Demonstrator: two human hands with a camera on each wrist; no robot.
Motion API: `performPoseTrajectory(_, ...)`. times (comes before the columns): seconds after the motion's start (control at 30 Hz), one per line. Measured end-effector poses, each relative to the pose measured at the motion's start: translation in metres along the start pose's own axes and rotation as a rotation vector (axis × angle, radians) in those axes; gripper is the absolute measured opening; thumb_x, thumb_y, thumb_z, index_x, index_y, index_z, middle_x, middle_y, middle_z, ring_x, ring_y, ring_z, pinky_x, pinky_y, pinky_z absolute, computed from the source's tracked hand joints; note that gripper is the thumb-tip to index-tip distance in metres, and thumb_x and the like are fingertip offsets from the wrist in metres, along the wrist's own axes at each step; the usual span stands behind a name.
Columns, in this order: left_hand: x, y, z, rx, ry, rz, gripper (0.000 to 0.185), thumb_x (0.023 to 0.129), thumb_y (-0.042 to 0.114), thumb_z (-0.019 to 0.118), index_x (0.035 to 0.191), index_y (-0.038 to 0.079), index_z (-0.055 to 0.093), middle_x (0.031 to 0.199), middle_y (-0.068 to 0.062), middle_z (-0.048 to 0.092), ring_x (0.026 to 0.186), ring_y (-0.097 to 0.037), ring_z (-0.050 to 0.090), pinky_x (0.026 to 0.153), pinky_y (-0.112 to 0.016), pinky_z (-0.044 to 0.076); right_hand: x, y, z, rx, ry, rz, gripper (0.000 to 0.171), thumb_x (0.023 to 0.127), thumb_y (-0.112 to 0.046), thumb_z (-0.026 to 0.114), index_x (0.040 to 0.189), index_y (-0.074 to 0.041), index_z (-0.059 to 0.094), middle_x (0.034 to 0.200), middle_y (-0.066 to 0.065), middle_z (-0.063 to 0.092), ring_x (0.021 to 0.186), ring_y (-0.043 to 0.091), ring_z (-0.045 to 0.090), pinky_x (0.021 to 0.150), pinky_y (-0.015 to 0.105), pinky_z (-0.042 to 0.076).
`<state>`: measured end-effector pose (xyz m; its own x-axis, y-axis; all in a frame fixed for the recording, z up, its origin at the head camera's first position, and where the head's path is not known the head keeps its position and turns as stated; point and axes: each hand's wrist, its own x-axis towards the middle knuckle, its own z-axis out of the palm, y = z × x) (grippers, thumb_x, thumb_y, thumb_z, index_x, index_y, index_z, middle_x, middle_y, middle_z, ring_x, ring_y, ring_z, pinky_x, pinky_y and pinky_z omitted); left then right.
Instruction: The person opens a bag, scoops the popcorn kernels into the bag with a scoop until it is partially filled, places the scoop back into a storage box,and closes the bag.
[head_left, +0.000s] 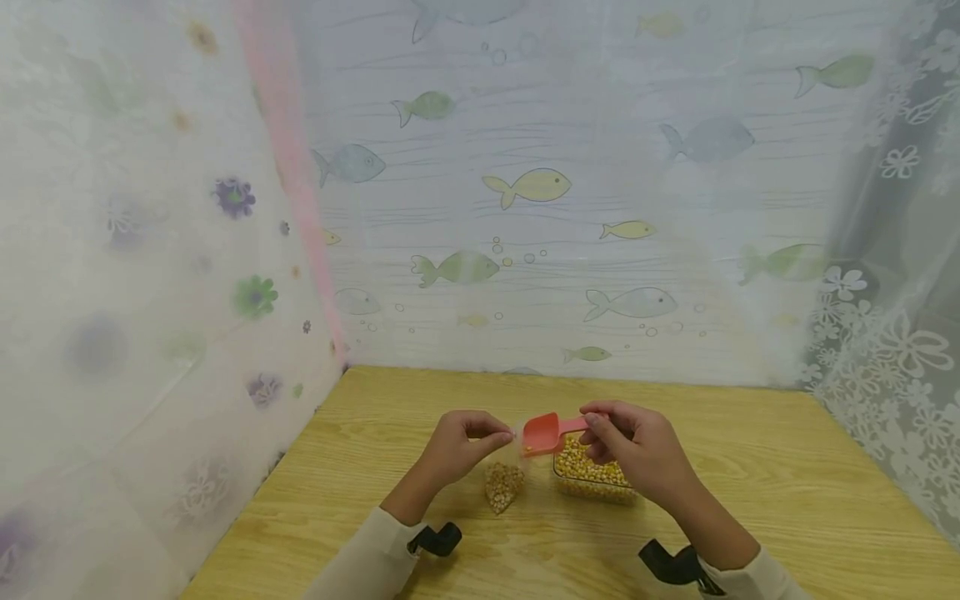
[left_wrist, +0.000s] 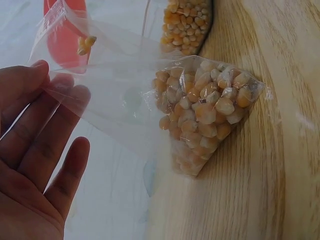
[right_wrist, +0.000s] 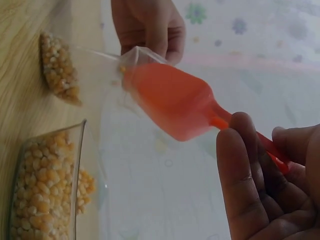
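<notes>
— Scoop count?
— One red scoop (head_left: 542,432), one clear bag (head_left: 504,479), one corn tub (head_left: 592,479) on the surface (head_left: 787,483).
— Which way does it point?
— Its bowl points to nine o'clock, into the bag mouth; my right hand (head_left: 633,450) pinches its handle, partly hidden, and my left hand (head_left: 461,446) pinches the bag's rim.

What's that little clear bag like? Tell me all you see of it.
The clear plastic zip bag is thin and see-through, its lower corner packed with yellow corn kernels and resting on the wooden table. The left hand pinches its top edge, holding the mouth open, where the red scoop pokes in.
</notes>
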<state>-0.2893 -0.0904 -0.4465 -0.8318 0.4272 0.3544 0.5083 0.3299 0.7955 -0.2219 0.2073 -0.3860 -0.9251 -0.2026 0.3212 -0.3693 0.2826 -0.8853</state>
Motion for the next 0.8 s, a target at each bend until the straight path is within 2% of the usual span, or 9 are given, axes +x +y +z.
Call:
performPoseTrajectory(0.17,0.0002,-0.0005,-0.0002,-0.024,0.003,0.012,0.024,0.098,0.036,0.073,0.104,0.015,0.082,0.101,0.010,0.077,0.095,-0.010,0.074,0.085,-0.029,0.060,-0.0004,-0.0017,-0.0015,-0.013,0.004,-0.009,0.030,0.105,-0.028,0.063,0.123,-0.004,0.071,0.089,0.009,0.076,0.077,0.024,0.076,0.069,0.030,0.063)
performPoseTrajectory(0.33,0.0002,0.0012,-0.0005,-0.034,0.001,0.016,0.028,0.098,0.035,0.073,0.106,0.009,0.081,0.101,0.009,0.077,0.096,-0.010,0.074,0.086,-0.029,0.060,-0.0018,-0.0039,-0.0004,-0.031,0.015,-0.026,0.029,0.105,-0.028,0.064,0.122,-0.006,0.072,0.089,0.006,0.076,0.075,0.016,0.075,0.068,0.030,0.063)
performPoseTrajectory(0.63,0.0002,0.0010,0.0004,-0.041,0.010,0.005,0.018,0.098,0.033,0.074,0.102,0.017,0.081,0.101,0.006,0.078,0.094,-0.010,0.074,0.085,-0.028,0.059,-0.0033,-0.0042,0.0004,-0.083,0.025,-0.058,0.027,0.105,-0.029,0.064,0.120,-0.009,0.073,0.088,0.001,0.077,0.074,0.016,0.076,0.068,0.028,0.063)
performPoseTrajectory(0.8,0.0002,0.0022,-0.0004,-0.048,0.005,-0.010,0.023,0.098,0.035,0.074,0.103,0.013,0.081,0.100,0.008,0.078,0.095,-0.010,0.074,0.085,-0.029,0.059,-0.0017,-0.0028,-0.0049,-0.097,0.034,-0.061,0.028,0.106,-0.028,0.063,0.121,-0.007,0.072,0.088,0.003,0.077,0.074,0.016,0.076,0.067,0.028,0.063)
